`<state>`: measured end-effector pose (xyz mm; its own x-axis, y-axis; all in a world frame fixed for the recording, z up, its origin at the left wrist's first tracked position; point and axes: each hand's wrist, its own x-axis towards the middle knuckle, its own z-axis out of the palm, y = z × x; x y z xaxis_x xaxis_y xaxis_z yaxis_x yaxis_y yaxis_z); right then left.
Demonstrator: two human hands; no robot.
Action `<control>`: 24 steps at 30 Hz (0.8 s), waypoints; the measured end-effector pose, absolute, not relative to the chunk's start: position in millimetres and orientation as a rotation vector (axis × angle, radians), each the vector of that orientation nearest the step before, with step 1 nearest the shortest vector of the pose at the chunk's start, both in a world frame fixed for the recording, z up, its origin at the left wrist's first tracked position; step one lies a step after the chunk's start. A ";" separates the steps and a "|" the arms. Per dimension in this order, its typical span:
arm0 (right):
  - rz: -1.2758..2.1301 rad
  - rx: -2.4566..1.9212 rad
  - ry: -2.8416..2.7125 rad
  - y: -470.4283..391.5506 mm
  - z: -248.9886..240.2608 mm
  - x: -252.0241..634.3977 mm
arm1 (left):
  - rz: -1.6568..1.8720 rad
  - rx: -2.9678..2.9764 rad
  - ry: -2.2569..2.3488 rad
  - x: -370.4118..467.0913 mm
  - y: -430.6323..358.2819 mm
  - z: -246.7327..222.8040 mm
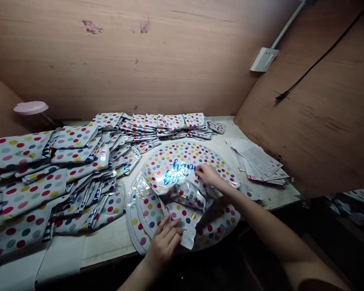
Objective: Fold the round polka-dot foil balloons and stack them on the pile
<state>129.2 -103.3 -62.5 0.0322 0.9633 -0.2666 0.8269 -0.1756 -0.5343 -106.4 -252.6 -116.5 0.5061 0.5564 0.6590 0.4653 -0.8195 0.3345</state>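
A round foil balloon (185, 155), flat and white with coloured dots and blue lettering, lies in front of me on others like it. Its near part is lifted and crumpled into shiny folds. My right hand (210, 176) is closed in a pinch at the foil over the lettering, the pinched edge partly hidden by the fingers. Lower down, my left hand (165, 241) rests with fingers stretched out on the dotted foil, beside the balloon's pale tail (188, 237). More flat balloons (136, 220) stick out underneath on the left.
Piles of folded dotted balloons (33, 190) cover the table's left side, with more stacks (170, 123) along the back wall. Printed paper sheets (259, 161) lie at the right. A pink-lidded container (30, 108) stands at back left. A socket (264, 59) and a hanging cable (315, 58) are on the walls.
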 end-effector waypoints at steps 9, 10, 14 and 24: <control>0.594 -2.246 -1.950 14.3 -73.5 124.7 | 0.908 2.550 0.926 -130.1 -239.8 -82.7; 0.589 -2.220 -1.968 13.1 -74.0 125.2 | 0.911 2.518 0.992 -134.9 -222.5 -70.9; 0.537 -2.072 -2.011 -7.6 -71.7 128.9 | 0.852 2.676 1.250 -131.2 -142.1 -36.8; 0.532 -2.034 -1.905 -7.8 -67.6 156.9 | 0.072 2.701 0.990 -142.0 -211.0 -61.0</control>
